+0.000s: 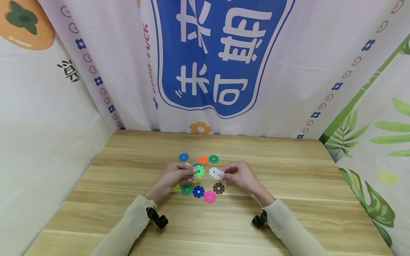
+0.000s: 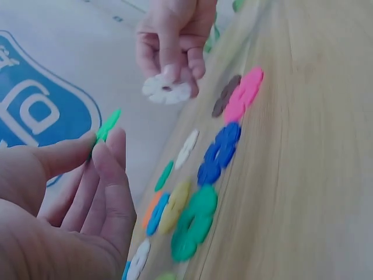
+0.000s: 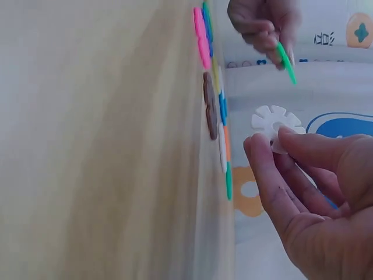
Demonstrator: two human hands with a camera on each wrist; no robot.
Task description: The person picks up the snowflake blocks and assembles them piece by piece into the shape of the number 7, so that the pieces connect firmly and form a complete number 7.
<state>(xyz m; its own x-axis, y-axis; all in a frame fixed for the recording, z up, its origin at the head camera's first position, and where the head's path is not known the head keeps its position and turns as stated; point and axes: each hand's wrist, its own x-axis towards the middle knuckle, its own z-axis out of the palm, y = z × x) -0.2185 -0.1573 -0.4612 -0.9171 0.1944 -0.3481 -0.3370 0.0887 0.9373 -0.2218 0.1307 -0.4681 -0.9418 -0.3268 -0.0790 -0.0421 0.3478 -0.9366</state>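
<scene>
My left hand pinches a bright green notched plastic disc, a snowflake building disc, at its edge between thumb and fingers. A white snowflake disc is pinched in my right hand, held above the table and apart from the green one. Below the hands lie more discs: a dark green disc, a dark blue disc, a pink disc and a brown disc. Another white disc and a yellow disc lie among them, partly hidden by hands in the head view.
Toward the back lie a blue disc, an orange disc and another green disc. The wooden table extends around the discs. A printed curtain hangs behind its far edge.
</scene>
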